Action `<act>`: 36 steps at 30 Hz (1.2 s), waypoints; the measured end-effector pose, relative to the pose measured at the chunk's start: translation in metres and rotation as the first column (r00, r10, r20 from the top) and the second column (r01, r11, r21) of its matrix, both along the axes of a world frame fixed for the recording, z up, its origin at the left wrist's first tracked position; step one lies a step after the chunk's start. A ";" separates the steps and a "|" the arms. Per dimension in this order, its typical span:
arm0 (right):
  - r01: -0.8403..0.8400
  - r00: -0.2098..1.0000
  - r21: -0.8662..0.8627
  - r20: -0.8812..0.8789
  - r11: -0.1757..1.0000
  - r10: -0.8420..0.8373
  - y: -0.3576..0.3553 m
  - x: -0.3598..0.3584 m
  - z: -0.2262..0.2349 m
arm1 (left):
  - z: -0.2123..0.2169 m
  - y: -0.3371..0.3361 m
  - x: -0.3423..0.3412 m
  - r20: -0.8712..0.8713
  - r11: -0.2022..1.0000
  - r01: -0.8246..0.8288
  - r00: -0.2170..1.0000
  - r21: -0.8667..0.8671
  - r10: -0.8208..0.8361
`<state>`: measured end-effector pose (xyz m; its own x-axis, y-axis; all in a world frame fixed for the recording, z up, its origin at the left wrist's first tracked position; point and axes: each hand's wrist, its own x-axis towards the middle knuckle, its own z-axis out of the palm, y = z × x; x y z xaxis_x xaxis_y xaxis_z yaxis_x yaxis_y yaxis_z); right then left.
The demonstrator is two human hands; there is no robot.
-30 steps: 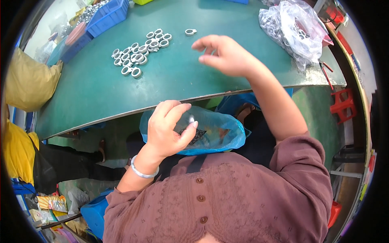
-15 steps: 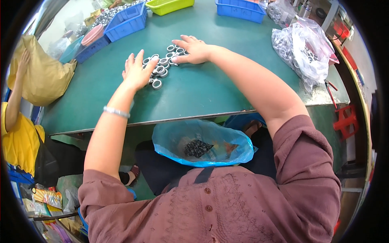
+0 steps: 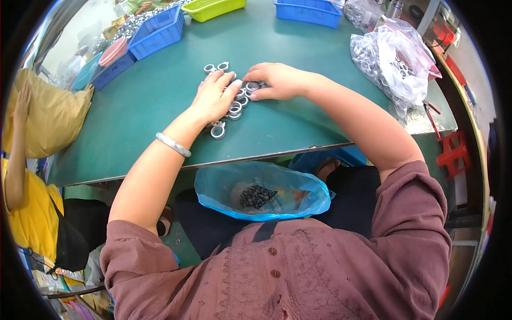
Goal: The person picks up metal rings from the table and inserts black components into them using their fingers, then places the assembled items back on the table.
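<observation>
A loose pile of small grey metal rings, each with a lug on its side (image 3: 234, 109), lies on the green table. My left hand (image 3: 214, 97) rests palm down over the pile's left part, fingers stretched and slightly apart. From the right, my right hand (image 3: 277, 81) touches the rings, its thumb and fingers apart with some rings in the gap. Neither hand lifts anything. Two rings (image 3: 216, 68) lie beyond my left fingertips, and another (image 3: 217, 130) sits nearer the table edge. Rings under the palms are hidden.
An open blue plastic bag (image 3: 261, 205) with dark small pieces sits on my lap. Blue bins (image 3: 156, 33) (image 3: 308, 15) and a yellow-green bin (image 3: 213, 7) line the far side. A clear bag of rings (image 3: 392, 66) stands right, near red-handled pliers (image 3: 432, 117). A person in yellow (image 3: 32, 213) sits left.
My hands have come closer together, the left one moving right across the rings. The rings are bunched more tightly between them, with a few left outside. The view has shifted slightly.
</observation>
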<state>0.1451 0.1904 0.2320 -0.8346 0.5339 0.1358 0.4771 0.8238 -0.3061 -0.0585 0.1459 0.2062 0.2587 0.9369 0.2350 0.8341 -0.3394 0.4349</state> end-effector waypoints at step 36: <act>-0.151 0.454 -0.308 -0.865 0.939 -0.211 -0.136 0.036 -0.011 | 0.030 -0.128 0.067 0.917 0.912 0.354 0.396 -0.206 0.053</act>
